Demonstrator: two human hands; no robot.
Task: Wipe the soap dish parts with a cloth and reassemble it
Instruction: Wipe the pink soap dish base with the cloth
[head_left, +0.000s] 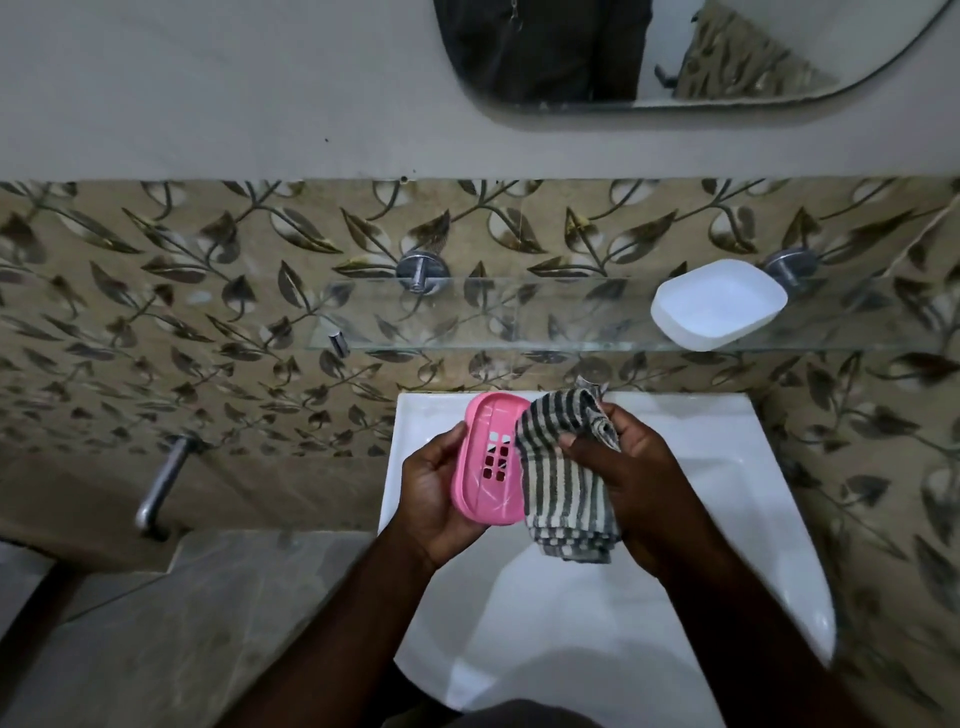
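**Count of items around the sink**

I count one white sink (727, 467). Above it: one glass shelf (467, 343), two chrome shelf mounts, one white soap dish base (719, 306), one mirror (727, 52). Over its basin: one pink slotted tray (485, 457), one striped cloth (563, 478), two hands. Left of it: one chrome tap (161, 483).

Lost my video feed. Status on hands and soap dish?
Left hand holds pink tray. Right hand grips striped cloth against it. White base apart, on glass shelf. Nothing obstructing.
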